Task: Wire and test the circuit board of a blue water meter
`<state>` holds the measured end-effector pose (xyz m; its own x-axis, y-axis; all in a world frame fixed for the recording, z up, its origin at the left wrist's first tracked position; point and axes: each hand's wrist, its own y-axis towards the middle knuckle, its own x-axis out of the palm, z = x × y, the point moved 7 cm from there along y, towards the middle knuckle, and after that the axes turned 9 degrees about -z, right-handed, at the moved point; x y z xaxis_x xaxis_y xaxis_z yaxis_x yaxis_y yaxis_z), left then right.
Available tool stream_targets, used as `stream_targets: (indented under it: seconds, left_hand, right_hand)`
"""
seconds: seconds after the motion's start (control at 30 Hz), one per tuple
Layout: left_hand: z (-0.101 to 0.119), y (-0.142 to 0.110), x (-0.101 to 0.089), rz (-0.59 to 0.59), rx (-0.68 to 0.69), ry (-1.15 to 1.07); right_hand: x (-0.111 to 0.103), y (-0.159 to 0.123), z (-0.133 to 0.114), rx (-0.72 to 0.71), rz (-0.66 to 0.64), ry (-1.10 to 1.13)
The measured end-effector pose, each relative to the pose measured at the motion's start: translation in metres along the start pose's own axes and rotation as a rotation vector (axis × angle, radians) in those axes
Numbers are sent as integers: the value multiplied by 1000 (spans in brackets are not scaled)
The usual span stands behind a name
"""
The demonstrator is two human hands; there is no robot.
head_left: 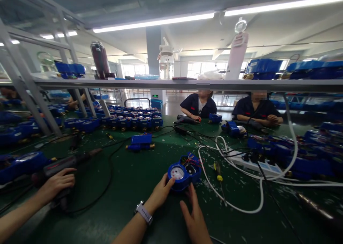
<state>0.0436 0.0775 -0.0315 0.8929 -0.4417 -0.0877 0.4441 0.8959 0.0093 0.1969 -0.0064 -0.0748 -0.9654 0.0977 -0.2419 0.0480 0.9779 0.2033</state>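
On the green bench in front of me lies a blue water meter [177, 173] with a round white dial. Its second compartment is uncovered and shows coloured wires and a black round part. My left hand [160, 195], with a pale watch strap at the wrist, grips the meter's left side, thumb on the rim by the dial. At the meter's lower right, my right hand [195, 215] has thumb and fingers apart, its fingertips by the casing; I cannot tell if they touch it. A yellow-and-black screwdriver [218, 171] lies to the right.
Another person's hand [62, 181] rests on a heat-gun-like tool [65, 165] at left. Several blue meters [131, 122] stand in rows behind. A white power strip [255, 161] with looping cables lies right. Two people sit opposite, below a shelf [187, 83] holding bottles.
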Motion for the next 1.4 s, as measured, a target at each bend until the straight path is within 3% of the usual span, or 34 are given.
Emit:
stream_targets:
  seconds: [0.23, 0.6, 0.87, 1.1, 1.27, 1.4]
  left_hand:
    - [3, -6, 27, -29, 58, 129]
    - [4, -10, 24, -16, 112, 129]
    - [1, -9, 23, 7, 168, 23]
    - [8, 0, 30, -58, 256, -148]
    - [10, 6, 23, -46, 249, -150]
    - [6, 7, 19, -43, 201, -143]
  right_hand:
    - [-13, 5, 7, 40, 34, 117]
    - [-19, 11, 24, 142, -20, 209]
    - [-18, 6, 13, 37, 63, 143]
    - [-21, 5, 31, 116, -133, 54]
    - [-9, -11, -7, -21, -205, -72]
    - [21, -26, -33, -76, -453, -126]
